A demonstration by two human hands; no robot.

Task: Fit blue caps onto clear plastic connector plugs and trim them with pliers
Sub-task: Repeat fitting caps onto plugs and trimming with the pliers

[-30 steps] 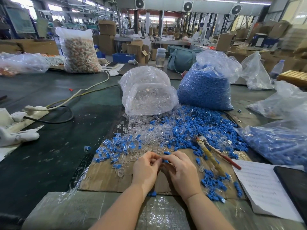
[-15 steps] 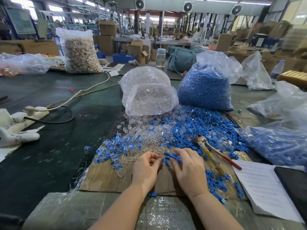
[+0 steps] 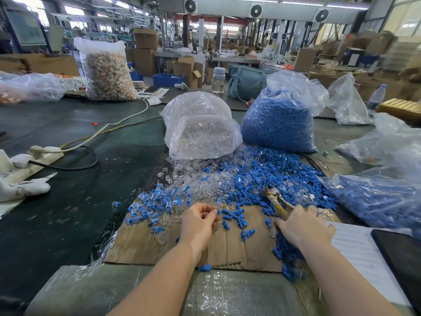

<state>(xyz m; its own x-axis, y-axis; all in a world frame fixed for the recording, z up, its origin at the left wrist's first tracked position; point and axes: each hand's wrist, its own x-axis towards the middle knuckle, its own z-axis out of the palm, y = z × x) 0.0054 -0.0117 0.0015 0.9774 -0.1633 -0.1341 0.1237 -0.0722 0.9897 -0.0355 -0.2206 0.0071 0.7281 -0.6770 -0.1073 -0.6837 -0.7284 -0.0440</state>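
Observation:
Loose blue caps [image 3: 262,174] and clear plugs [image 3: 200,179] lie heaped on a cardboard sheet [image 3: 227,249]. A smaller pile of capped plugs [image 3: 157,201] sits to the left of my hands. My left hand [image 3: 199,221] has its fingers curled and pinches a small plug that the fingertips mostly hide. Over at the right, my right hand [image 3: 300,224] covers the handles of the pliers [image 3: 276,201] and closes on them, thumb against the yellow handle. The pliers' jaws point away from me into the blue pile.
A bag of clear plugs [image 3: 200,133] and a bag of blue caps [image 3: 278,124] stand behind the heap. Another bag of blue parts [image 3: 376,197] lies at the right, above a paper sheet [image 3: 355,247] and a black tablet [image 3: 401,254]. A power strip with cables [image 3: 34,153] is at the left.
My hands were together over a blue cap. The right hand has since moved right onto the pliers' handles, while the left hand stays in place with its piece.

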